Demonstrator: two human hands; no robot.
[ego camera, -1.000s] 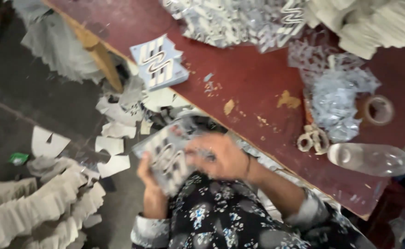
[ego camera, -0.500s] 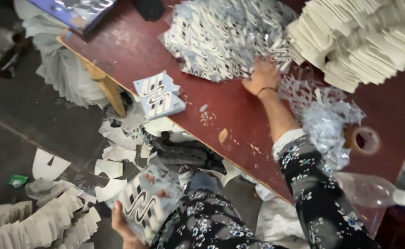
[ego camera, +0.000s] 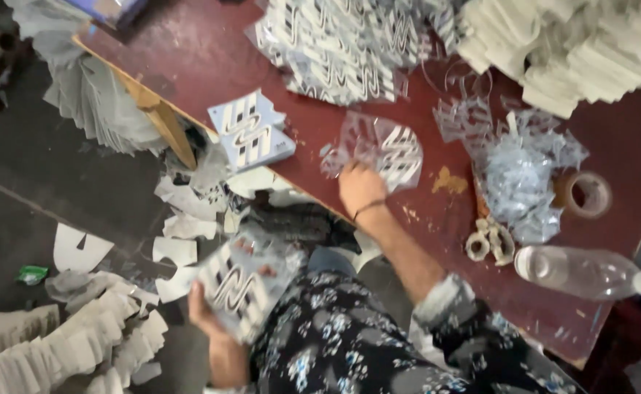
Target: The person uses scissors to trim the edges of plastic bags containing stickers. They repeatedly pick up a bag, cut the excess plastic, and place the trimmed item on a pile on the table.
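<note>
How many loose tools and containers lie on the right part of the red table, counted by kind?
Tape roll: 1
Scissors: 1
Clear plastic bottle: 1
Total: 3

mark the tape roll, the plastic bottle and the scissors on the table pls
tape roll [ego camera: 583,194], head view, on its cardboard ring.
plastic bottle [ego camera: 576,271], head view, on the clear body.
scissors [ego camera: 490,244], head view, on the handle loops.
</note>
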